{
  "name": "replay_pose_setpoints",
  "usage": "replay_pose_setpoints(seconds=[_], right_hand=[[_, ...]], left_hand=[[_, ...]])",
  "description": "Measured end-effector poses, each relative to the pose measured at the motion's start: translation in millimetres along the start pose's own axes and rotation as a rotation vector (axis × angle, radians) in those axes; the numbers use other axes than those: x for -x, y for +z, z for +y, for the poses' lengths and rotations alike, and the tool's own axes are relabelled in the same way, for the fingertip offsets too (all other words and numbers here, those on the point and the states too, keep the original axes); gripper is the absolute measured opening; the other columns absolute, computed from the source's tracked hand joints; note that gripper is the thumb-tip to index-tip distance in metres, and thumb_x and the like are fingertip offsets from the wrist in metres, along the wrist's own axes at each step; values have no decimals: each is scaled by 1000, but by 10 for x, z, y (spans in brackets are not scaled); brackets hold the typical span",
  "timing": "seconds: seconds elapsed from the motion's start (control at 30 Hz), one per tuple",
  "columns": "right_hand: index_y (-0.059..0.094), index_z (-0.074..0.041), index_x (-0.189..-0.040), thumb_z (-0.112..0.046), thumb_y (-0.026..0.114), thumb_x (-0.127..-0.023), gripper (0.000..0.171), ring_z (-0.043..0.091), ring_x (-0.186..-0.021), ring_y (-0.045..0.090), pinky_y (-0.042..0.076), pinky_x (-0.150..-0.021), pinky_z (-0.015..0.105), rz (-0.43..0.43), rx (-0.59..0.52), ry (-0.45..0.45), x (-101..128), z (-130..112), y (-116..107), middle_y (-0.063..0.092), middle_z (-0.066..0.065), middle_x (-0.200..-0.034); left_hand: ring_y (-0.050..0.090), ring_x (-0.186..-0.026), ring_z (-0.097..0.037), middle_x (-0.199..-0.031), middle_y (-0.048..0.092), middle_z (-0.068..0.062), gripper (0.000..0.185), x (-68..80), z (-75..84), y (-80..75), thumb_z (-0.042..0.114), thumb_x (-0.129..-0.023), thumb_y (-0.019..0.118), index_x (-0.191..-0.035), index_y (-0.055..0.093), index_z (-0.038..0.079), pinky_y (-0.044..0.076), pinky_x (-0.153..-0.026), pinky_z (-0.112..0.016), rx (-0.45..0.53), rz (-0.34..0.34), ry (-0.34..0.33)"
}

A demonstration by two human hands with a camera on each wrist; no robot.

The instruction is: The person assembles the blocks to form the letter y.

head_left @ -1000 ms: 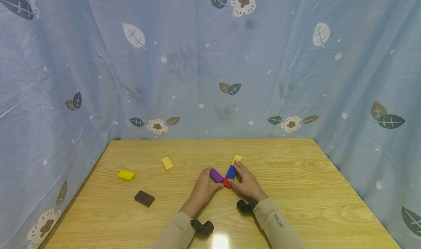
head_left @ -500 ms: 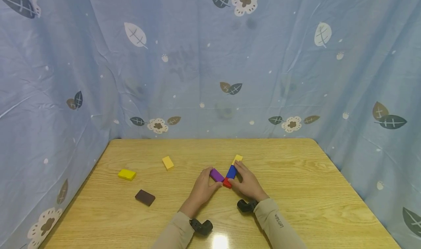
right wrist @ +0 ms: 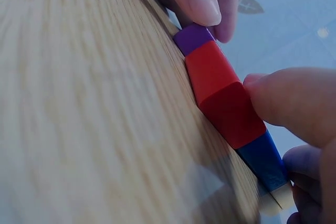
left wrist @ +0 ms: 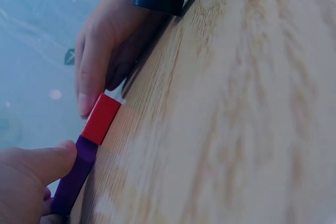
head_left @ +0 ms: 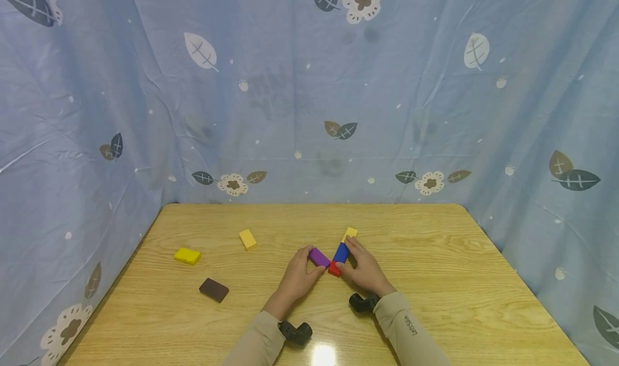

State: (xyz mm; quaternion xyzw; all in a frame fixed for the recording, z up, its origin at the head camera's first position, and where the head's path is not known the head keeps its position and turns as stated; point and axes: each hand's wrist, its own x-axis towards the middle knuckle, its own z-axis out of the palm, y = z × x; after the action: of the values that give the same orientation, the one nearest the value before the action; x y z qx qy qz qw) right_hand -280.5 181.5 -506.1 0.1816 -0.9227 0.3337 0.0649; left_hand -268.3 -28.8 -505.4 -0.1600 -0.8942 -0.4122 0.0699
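Blue leaf-print curtain all round, wooden table in front of you, blocks near its middle. Your left hand pinches the purple block, thumb on its near end, fingers curled round the far side. Your right hand lies along the blue block, thumb tip pressing the red block, fingers curled against the blue one's right side. The red block is the hinge: it sits at the point of a V, the purple block running off toward 10 o'clock, the blue toward 1 o'clock, with a small yellow block touching the blue's far end. In the right wrist view, purple, red and blue touch end to end; the yellow is only a blurred sliver there. Both hands are equally close to the red block, the left at its 9 o'clock, the right at its 3 o'clock. Judgement: any straightening turns on that red corner. Well apart at 9 to 10 o'clock lie a second yellow block, a flat yellow block and a dark brown block, all untouched.
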Motion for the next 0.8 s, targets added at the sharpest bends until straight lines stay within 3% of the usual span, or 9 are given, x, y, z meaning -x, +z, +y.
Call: replay_pose_setpoints(seconds=[0.8], right_hand=[[37, 5, -142, -41, 62, -89, 75, 37, -141, 27, 28, -113, 52, 37, 28, 47, 10, -83, 32, 32, 21, -151]], left_hand=[[52, -122, -35, -130, 53, -22, 60, -7, 32, 14, 25, -88, 68, -134, 45, -6, 44, -103, -46, 24, 44, -17]])
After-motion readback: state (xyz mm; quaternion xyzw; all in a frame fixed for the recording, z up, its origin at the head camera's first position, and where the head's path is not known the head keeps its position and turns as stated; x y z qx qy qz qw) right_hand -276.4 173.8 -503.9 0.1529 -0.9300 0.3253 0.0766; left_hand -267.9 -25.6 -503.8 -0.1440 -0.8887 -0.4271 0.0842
